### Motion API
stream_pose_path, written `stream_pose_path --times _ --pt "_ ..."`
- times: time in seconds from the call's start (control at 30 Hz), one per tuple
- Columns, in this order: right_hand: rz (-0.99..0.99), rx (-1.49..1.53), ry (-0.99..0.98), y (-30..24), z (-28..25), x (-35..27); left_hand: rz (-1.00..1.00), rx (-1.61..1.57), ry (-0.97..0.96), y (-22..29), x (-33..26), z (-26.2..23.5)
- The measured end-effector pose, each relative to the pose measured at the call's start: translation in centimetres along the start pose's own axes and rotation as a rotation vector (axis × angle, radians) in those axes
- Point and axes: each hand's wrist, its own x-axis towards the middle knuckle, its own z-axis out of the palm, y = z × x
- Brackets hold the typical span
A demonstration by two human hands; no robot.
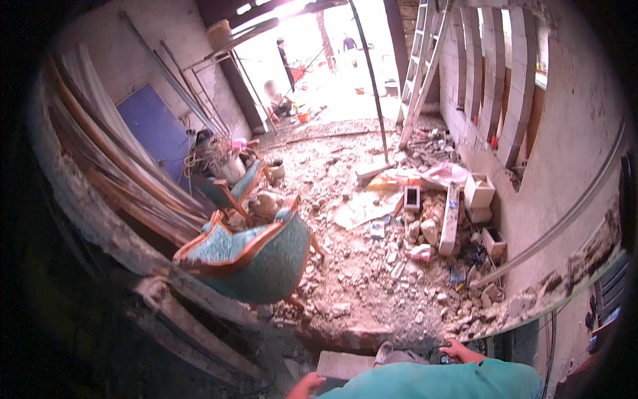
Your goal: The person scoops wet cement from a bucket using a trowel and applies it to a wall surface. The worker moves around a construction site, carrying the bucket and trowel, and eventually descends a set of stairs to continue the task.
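Although the teal shirt (432,380) hides part of it, pale block (345,363) is visible at lower ctr., nr. the wearer's L hand (306,386): flat upper face, lt. grey-beige, straight edges, darker side twd. the wearer. L hand is at block's L end, fingers bent; whether gripping or merely touching, cannot tell. R hand (458,350) is well apart, out to the R, fingers partly bent beside a small dark item (444,359), kind unclear; grip cannot be determined. Ahead: broken rubble (352,279) over flr., teal wood-framed armchair (269,269) at L, ladder (419,73) upright nr. R wall (565,126).
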Motion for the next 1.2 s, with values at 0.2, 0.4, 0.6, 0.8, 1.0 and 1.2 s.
stream_pose_path --times 0.2,0.4,0.6,0.8,1.0,1.2 --pt "-0.442 0.106 -0.025 -20.6 -5.8 4.9 -0.031 -0.336 0.415 5.7 5.3 -13.0" --pt "-0.259 0.134 -0.276 -35.6 -8.5 7.7 0.208 -0.503 0.310 14.9 11.6 -22.2" --pt "-0.442 0.195 -0.316 -51.4 -12.0 17.0 0.385 -0.508 0.248 25.1 20.5 -34.6" --pt "-0.286 -0.159 0.037 -57.3 -18.2 27.3 0.529 -0.389 0.338 38.3 26.5 -50.6" --pt "0.023 0.020 0.189 -52.6 -21.1 27.2 0.499 -0.331 0.089 43.5 29.4 -62.5" --pt "0.224 0.086 0.175 -49.2 -20.4 26.0 0.477 -0.368 0.115 48.2 35.8 -70.1"
